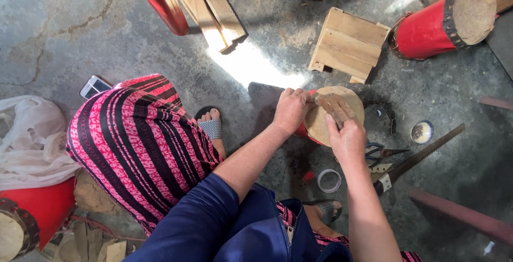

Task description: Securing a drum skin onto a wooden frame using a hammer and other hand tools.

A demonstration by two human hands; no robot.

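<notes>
A small red drum (303,129) with a pale round skin top (350,102) lies tilted on the concrete floor in front of me. My left hand (291,108) grips its left rim. My right hand (344,131) presses a brownish rough pad, perhaps sandpaper (327,102), flat against the skin top. My knee in a pink and black striped skirt (133,144) is at the left, my sandalled foot (212,126) beside it.
A hand saw (422,155), scissors (382,152), a tape roll (328,180) and a small round tin (421,132) lie right of the drum. Behind are a wooden stool (350,43), loose planks (214,11), a second red drum (446,24). A phone (93,87) and white cloth (29,134) lie left.
</notes>
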